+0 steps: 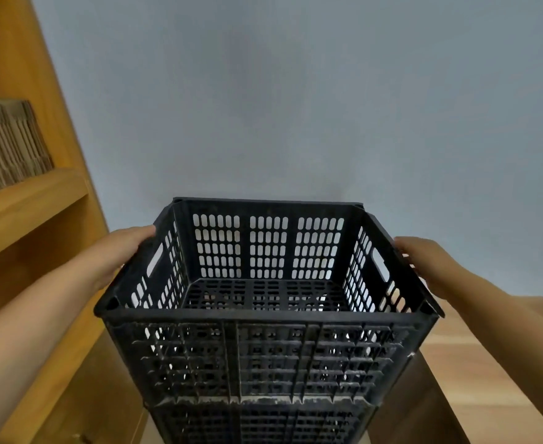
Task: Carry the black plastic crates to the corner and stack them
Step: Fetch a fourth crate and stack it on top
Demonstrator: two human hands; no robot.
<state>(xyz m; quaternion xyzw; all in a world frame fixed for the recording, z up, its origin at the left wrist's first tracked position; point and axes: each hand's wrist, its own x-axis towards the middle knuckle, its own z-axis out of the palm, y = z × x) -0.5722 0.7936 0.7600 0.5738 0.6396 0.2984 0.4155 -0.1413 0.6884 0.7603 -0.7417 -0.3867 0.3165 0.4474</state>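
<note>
A black slotted plastic crate [263, 350] fills the lower middle of the view, open side up, against the grey wall. It sits on top of a second black crate [257, 424], whose upper part shows at the bottom edge. My left hand [126, 248] grips the top crate's left wall by the handle slot. My right hand [424, 261] grips its right wall the same way. The fingers of both hands are hidden behind the crate's sides.
A wooden shelf unit [29, 200] stands close on the left, with a stack of flattened cardboard [7, 149] on its shelf. A grey wall [296, 91] is straight ahead. Wooden floor [475, 363] shows to the right of the crates.
</note>
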